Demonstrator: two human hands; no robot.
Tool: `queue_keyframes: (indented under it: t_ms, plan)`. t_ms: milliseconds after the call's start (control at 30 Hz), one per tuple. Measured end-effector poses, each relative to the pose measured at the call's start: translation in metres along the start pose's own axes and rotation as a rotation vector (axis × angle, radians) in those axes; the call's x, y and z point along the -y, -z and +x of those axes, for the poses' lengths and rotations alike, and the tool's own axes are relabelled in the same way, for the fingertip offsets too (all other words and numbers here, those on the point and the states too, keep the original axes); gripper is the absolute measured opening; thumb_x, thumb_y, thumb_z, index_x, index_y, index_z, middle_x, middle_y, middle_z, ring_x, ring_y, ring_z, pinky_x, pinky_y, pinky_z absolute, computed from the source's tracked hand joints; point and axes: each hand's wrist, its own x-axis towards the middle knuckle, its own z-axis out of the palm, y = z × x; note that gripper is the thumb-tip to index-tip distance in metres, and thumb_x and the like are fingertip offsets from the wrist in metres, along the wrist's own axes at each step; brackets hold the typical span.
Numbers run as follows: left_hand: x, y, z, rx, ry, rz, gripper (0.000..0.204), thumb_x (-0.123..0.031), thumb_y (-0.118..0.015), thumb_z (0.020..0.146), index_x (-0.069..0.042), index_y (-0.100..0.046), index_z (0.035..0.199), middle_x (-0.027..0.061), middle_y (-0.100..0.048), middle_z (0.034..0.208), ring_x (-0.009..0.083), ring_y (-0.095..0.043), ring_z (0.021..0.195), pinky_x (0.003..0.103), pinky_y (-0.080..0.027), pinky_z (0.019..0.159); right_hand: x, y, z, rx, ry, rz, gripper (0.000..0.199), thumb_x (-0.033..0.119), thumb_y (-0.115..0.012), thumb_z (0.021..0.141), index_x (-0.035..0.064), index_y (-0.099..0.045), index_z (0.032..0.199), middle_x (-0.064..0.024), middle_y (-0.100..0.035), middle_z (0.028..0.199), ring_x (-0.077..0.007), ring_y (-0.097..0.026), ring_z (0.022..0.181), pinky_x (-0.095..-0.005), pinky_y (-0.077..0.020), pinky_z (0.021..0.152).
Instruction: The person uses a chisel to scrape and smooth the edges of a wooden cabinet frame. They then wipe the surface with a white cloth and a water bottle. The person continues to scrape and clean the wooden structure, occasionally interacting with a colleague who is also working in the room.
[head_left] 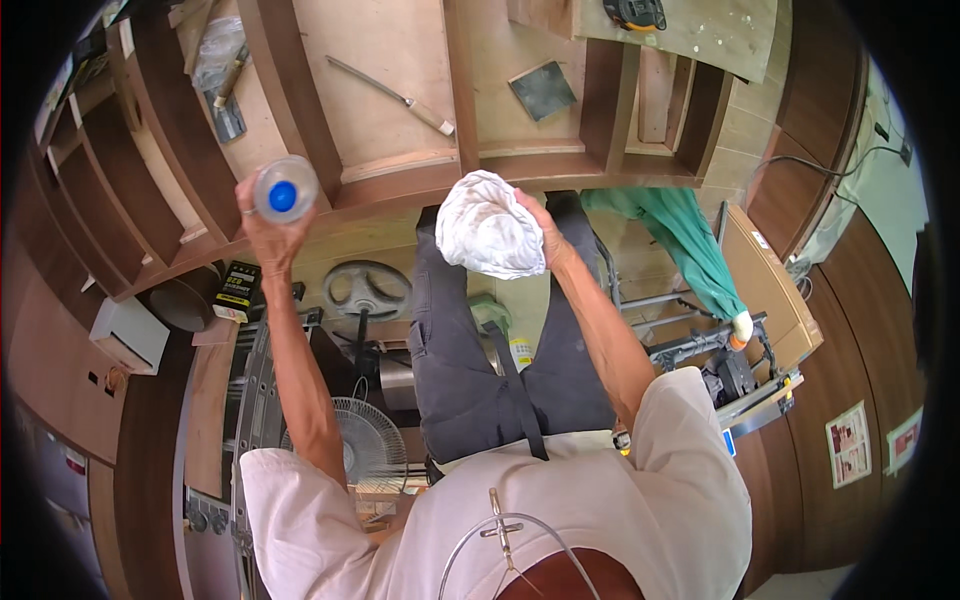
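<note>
My left hand [272, 243] is wrapped round a clear bottle with a blue cap [284, 196], seen from above. It is held up at the left, over the near edge of a brown wooden frame [385, 182]. A bunched white cloth [486, 225] is in my right hand [545, 228], above my knees. The fingers of that hand are partly hidden by the cloth. Inside the frame, beyond the two hands, lie a long thin metal tool with a wooden handle [430, 114] and a dark square plate [543, 91].
Upright dividers split the frame into several bays. A tape measure [635, 12] rests on a board at the far right. To my left stand a fan [365, 445] and a black-and-yellow box [236, 291]. At the right are a green plastic sleeve [690, 245] and a cardboard box [768, 290].
</note>
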Motion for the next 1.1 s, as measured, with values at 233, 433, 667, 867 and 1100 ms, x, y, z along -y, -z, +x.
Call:
queue_keyframes:
  t_ms: [233, 433, 667, 867, 1100]
  plan:
    - [-0.102, -0.064, -0.011, 0.613, 0.058, 0.111, 0.077, -0.019, -0.085, 0.055, -0.005, -0.052, 0.123, 0.0212, -0.057, 0.112, 0.0404, -0.062, 0.102, 0.047, -0.053, 0.088, 0.033, 0.020, -0.023, 0.070, 0.081, -0.003, 0.063, 0.047, -0.059, 0.094, 0.0019, -0.052, 0.137, -0.0135, -0.062, 0.131, -0.0246, -0.061, 0.118, -0.0384, -0.0467, 0.106]
    - [-0.162, -0.115, -0.015, 0.911, 0.078, 0.356, 0.082, -0.028, -0.081, 0.053, -0.006, -0.055, 0.128, 0.0212, -0.060, 0.115, 0.0421, -0.060, 0.107, 0.048, -0.052, 0.092, 0.063, 0.032, -0.041, 0.207, 0.094, -0.029, 0.065, 0.048, -0.058, 0.094, 0.0028, -0.049, 0.139, -0.0141, -0.060, 0.133, -0.0247, -0.061, 0.120, -0.0379, -0.0480, 0.105]
    - [-0.211, -0.136, -0.010, 0.976, -0.071, 0.576, 0.076, -0.028, -0.081, 0.056, -0.010, -0.058, 0.126, 0.0181, -0.062, 0.111, 0.0395, -0.063, 0.104, 0.048, -0.055, 0.087, 0.078, 0.066, -0.051, 0.313, 0.074, -0.081, 0.064, 0.049, -0.058, 0.094, 0.0033, -0.050, 0.138, -0.0119, -0.061, 0.132, -0.0224, -0.062, 0.118, -0.0366, -0.0483, 0.105]
    - [-0.239, -0.148, -0.008, 0.974, -0.102, 0.646, 0.073, -0.029, -0.081, 0.057, -0.009, -0.060, 0.124, 0.0165, -0.065, 0.107, 0.0395, -0.065, 0.100, 0.047, -0.056, 0.086, 0.090, 0.078, -0.065, 0.356, 0.091, -0.086, 0.062, 0.049, -0.059, 0.094, 0.0042, -0.053, 0.137, -0.0103, -0.062, 0.129, -0.0200, -0.063, 0.114, -0.0356, -0.0490, 0.103]
    - [-0.255, -0.164, -0.011, 0.984, -0.104, 0.691, 0.072, -0.031, -0.080, 0.057, -0.007, -0.061, 0.122, 0.0161, -0.066, 0.106, 0.0376, -0.066, 0.099, 0.046, -0.056, 0.085, 0.100, 0.099, -0.066, 0.360, 0.065, -0.073, 0.062, 0.050, -0.061, 0.092, 0.0045, -0.055, 0.134, -0.0094, -0.065, 0.124, -0.0194, -0.065, 0.109, -0.0350, -0.0514, 0.100]
